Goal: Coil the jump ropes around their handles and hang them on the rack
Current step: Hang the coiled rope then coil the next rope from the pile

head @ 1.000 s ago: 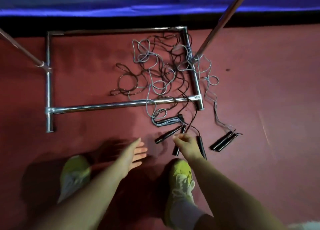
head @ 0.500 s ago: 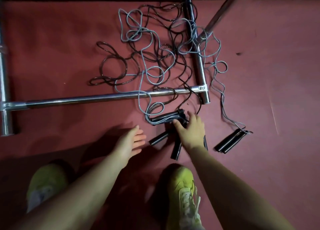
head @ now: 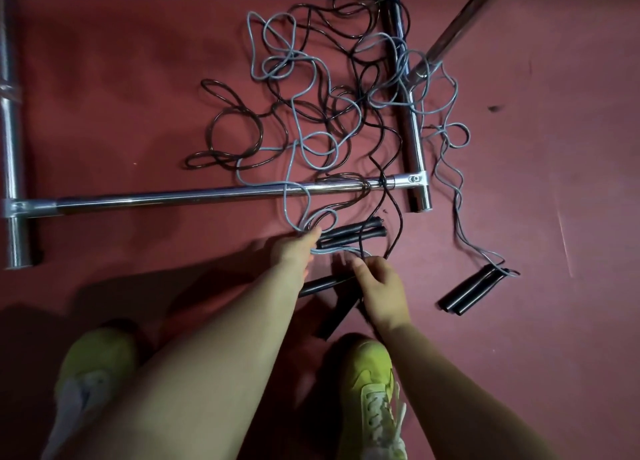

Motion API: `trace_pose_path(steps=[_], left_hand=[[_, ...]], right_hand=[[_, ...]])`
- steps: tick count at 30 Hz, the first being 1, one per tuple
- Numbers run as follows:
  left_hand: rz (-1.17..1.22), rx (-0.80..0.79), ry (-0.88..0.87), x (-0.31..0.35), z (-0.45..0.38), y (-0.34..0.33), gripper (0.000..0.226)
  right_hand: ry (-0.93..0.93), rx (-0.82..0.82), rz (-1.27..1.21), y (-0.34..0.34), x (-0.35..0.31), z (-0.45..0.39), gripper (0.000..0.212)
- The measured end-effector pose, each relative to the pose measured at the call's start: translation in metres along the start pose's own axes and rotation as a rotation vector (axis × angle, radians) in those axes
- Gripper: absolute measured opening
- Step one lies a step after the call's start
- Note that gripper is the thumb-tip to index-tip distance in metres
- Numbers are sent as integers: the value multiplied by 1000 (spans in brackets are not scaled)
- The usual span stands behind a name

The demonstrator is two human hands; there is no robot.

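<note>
Nearest the camera, behind both wrists, two yellow-green shoes (head: 372,383) stand on the red floor (head: 536,189). Just ahead of them the right hand (head: 381,286) has drawn back a little from the handles it covered half a second ago, and its fingers (head: 360,269) curl over a thin black rope (head: 384,199); whether they truly pinch it I cannot tell. The left hand (head: 294,251), which hovered spread and idle a moment ago, has reached forward, and its fingers now press into the grey rope (head: 294,168) loops beside a pair of black handles (head: 349,234); their tips are hidden, so an actual grip is unclear. That suggests sorting one rope out has only begun, with no coiling done. Two more handles (head: 325,283) lie partly under the right hand, their ends blurred in shadow. Well to the right of the fingers, a third pair of handles (head: 474,289) lies untouched. Beyond the fingers, the ropes sprawl tangled across the chrome rack (head: 173,196) base, whose upper bar is cut off at the frame's top, so the hanging place is out of sight.
</note>
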State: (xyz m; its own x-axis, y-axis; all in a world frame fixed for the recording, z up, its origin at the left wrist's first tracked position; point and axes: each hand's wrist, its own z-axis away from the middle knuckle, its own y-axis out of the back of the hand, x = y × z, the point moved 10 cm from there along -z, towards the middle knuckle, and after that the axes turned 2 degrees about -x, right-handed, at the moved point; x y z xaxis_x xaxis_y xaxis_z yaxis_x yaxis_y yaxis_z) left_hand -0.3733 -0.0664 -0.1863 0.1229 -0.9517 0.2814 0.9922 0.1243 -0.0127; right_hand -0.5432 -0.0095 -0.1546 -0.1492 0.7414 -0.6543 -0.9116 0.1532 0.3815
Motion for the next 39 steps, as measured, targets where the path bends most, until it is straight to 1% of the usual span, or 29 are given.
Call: trace_pose_path(steps=[2, 3, 4, 5, 7, 8, 9, 10, 12, 13, 15, 17, 18, 20, 22, 24, 26, 28, 31, 32, 33, 34, 35, 36, 37, 38, 39], left_hand=[[-21, 28, -55, 5, -3, -1, 21], [-15, 25, -92, 8, -2, -1, 15], [3, -2, -116, 10, 1, -1, 10], [25, -41, -133, 10, 6, -1, 9], [25, -131, -166, 10, 19, 3, 8], [14, -168, -193, 13, 28, 7, 6], [8, -197, -219, 19, 39, 11, 5], [4, -214, -242, 26, 50, 16, 4], [-12, -221, -295, 46, 72, 27, 6], [-34, -230, -328, 58, 85, 32, 8], [-108, -271, -390, 81, 114, 36, 10], [-197, -313, -456, 101, 143, 40, 11], [-207, -322, -488, 111, 157, 44, 13], [-147, -318, -554, 130, 183, 56, 16], [-65, -326, -586, 141, 206, 68, 22], [-64, -387, -577, 142, 225, 74, 38], [-139, -513, -564, 134, 250, 74, 61], [-216, -636, -549, 121, 279, 75, 77], [-367, -755, -581, 107, 325, 78, 100], [-404, -774, -596, 103, 338, 82, 104], [-392, -812, -591, 100, 352, 85, 103], [-388, -832, -601, 99, 365, 90, 97], [-396, -839, -618, 97, 378, 94, 86], [-461, -820, -663, 95, 395, 100, 70], [-537, -801, -700, 94, 405, 102, 48], [-630, -767, -724, 92, 413, 105, 27], [-707, -739, -732, 89, 422, 108, 10]], right_hand=[[-18, 27, -24, 0, -3, 3, 23], [-9, 54, -36, 2, -8, 5, 18], [16, 86, -23, 6, -12, 6, 17], [63, 126, 39, 11, -19, 9, 28], [202, 165, 234, 16, -39, 16, 61], [296, 139, 326, 12, -52, 22, 69], [380, 79, 399, 3, -65, 28, 71], [440, -18, 452, -9, -74, 33, 71], [481, -231, 513, -35, -88, 44, 64], [511, -276, 517, -41, -101, 53, 55], [558, -271, 492, -44, -129, 69, 30], [529, -308, 425, -47, -152, 84, 12], [474, -360, 358, -50, -162, 94, 13], [366, -459, 175, -56, -179, 116, 19], [288, -508, -2, -57, -198, 142, 19], [232, -516, -181, -53, -220, 169, 18], [228, -496, -352, -47, -248, 194, 18], [217, -483, -506, -39, -276, 220, 19], [195, -433, -595, -30, -309, 253, 23], [203, -415, -608, -27, -319, 263, 25], [219, -404, -627, -24, -329, 274, 26], [237, -394, -646, -21, -338, 283, 26], [249, -388, -667, -18, -345, 293, 24], [268, -381, -683, -15, -351, 307, 23], [274, -378, -700, -14, -356, 314, 23], [278, -377, -710, -13, -359, 319, 21], [284, -373, -731, -11, -362, 328, 20]])
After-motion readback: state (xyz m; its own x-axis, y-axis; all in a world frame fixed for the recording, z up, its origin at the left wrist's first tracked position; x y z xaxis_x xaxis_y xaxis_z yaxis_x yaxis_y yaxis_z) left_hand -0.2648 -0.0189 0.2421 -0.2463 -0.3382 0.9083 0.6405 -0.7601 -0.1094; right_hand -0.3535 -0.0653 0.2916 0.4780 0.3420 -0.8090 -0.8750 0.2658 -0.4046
